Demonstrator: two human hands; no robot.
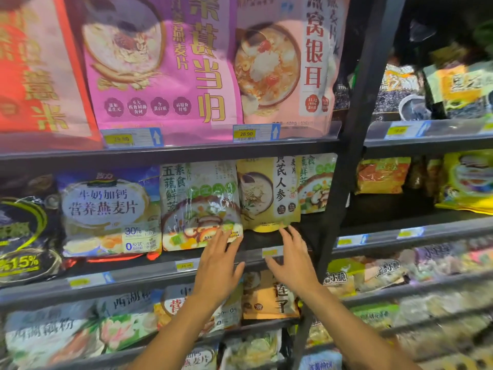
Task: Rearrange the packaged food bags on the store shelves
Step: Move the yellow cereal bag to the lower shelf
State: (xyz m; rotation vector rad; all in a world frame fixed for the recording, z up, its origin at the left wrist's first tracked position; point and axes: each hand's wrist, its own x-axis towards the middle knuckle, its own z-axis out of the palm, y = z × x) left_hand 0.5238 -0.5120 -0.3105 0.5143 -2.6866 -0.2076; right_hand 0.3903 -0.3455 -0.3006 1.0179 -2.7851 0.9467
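Note:
On the middle shelf stands a green-and-white vegetable oatmeal bag, and right of it a yellow ginseng bag set further back. My left hand reaches up with straight fingers, its fingertips touching the lower right corner of the green-and-white bag. With fingers spread, my right hand has its fingertips just under the yellow bag's bottom edge; contact is unclear. A second green-and-white bag peeks out behind the yellow one. Neither hand grips anything.
A blue milk-calcium oatmeal bag stands left of the green one. Large pink bags fill the upper shelf. A black upright post divides this bay from the right bay. More bags fill the lower shelves.

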